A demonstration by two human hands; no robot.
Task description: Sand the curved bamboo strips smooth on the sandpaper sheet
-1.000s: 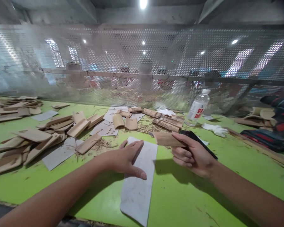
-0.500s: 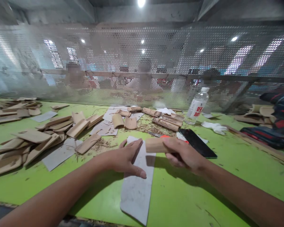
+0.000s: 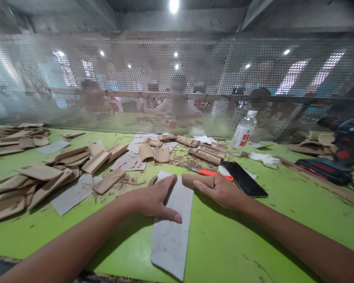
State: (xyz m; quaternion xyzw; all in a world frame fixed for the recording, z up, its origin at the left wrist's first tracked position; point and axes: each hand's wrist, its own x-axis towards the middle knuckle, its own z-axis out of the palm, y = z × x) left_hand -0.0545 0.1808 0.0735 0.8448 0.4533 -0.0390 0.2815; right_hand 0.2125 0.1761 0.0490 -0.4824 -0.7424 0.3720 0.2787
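Note:
My left hand (image 3: 155,198) lies over a pale grey sheet (image 3: 171,245), its fingers stretched forward and its thumb spread apart. Wrapped in my right hand (image 3: 228,192) is a curved bamboo piece (image 3: 197,181). That piece lies level at the sheet's upper right edge, a short gap from my left fingertips. Just beyond my right hand is an orange utility knife (image 3: 212,173) with its blade out, and a black phone (image 3: 244,179) rests to the right of it.
Bamboo pieces (image 3: 44,173) are heaped on the left of the green table (image 3: 242,247). More lie among shavings (image 3: 179,159) at the back. A water bottle (image 3: 242,135), a white glove (image 3: 264,159) and a power drill (image 3: 340,153) stand rightward. A perforated screen (image 3: 147,106) closes the far side.
The bamboo piece has rolled over and come lower in my right hand, whose thumb now lies along it. More of the utility knife shows. My left hand stays put.

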